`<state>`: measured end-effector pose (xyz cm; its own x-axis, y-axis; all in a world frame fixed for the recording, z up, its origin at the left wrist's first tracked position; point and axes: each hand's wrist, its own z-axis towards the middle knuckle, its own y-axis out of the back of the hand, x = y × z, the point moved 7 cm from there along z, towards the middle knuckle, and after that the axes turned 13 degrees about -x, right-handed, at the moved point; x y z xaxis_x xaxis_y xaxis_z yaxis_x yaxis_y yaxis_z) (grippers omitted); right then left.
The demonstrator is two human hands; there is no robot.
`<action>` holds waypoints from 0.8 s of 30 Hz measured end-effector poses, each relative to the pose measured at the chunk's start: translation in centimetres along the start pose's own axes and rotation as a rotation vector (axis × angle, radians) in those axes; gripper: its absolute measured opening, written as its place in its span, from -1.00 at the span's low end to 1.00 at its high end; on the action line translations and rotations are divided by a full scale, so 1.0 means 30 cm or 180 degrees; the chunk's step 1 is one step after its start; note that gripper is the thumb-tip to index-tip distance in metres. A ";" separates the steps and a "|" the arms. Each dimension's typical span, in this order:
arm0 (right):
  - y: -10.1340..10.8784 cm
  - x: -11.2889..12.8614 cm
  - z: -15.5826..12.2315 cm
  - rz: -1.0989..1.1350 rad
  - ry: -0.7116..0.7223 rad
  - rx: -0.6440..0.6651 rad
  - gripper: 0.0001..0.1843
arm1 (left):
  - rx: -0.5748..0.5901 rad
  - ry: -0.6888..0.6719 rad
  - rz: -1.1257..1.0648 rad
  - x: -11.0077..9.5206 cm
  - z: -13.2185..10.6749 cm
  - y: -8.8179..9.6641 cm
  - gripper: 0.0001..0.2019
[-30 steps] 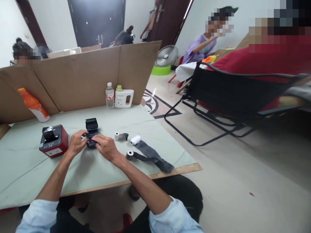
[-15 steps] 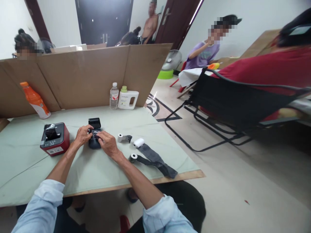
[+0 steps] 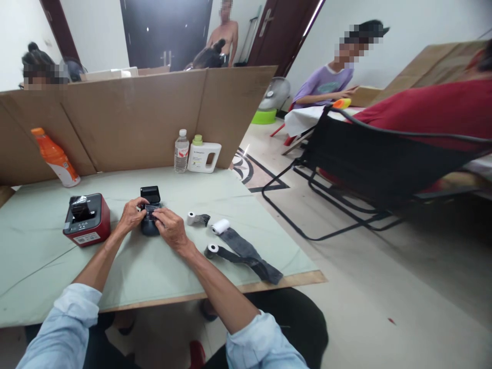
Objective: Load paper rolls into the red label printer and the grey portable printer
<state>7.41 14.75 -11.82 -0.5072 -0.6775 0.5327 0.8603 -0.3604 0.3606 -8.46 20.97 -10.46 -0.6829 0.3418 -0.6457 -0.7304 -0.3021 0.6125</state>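
A small black printer (image 3: 149,195) with its lid up stands on the pale green table (image 3: 34,266). My left hand (image 3: 131,215) grips its left side with curled fingers. My right hand (image 3: 171,228) is closed over its front, fingertips pinching at the paper slot; what they hold is hidden. To the right lie three paper rolls: a small roll (image 3: 191,218) with a dark tail, a white roll (image 3: 220,226), and a roll (image 3: 211,250) trailing a long dark strip (image 3: 249,259).
A red printer (image 3: 86,220) sits to the left. An orange bottle (image 3: 56,158), a water bottle (image 3: 181,151) and a white jug (image 3: 203,156) stand against a cardboard screen (image 3: 134,118). A black folding chair (image 3: 365,164) and several people are on the right and behind.
The view has shifted slightly. Both hands stay on the black printer; my right fingers have drawn in closer to its slot.
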 end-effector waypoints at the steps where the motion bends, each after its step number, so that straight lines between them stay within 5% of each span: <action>1: 0.000 0.000 -0.001 -0.0013 0.0010 -0.0005 -0.65 | 0.0026 -0.0002 0.0020 -0.001 0.004 0.001 -0.69; 8: -0.014 -0.008 -0.005 -0.0133 -0.0003 0.0133 -0.66 | 0.0436 0.0013 0.0184 0.009 0.014 0.018 -0.64; 15: -0.032 0.008 -0.015 -0.0310 0.0200 0.0234 -0.75 | 0.0526 -0.0546 0.0329 -0.030 -0.014 0.018 -0.77; 24: -0.040 0.026 -0.032 -0.0694 0.0379 0.0469 -0.76 | 0.0517 -0.0573 0.0616 0.006 -0.008 0.004 -0.79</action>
<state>6.03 14.05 -12.58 -0.6622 -0.6679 0.3397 0.7102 -0.4148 0.5688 -8.67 20.77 -10.62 -0.7850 0.4484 -0.4275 -0.5652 -0.2358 0.7905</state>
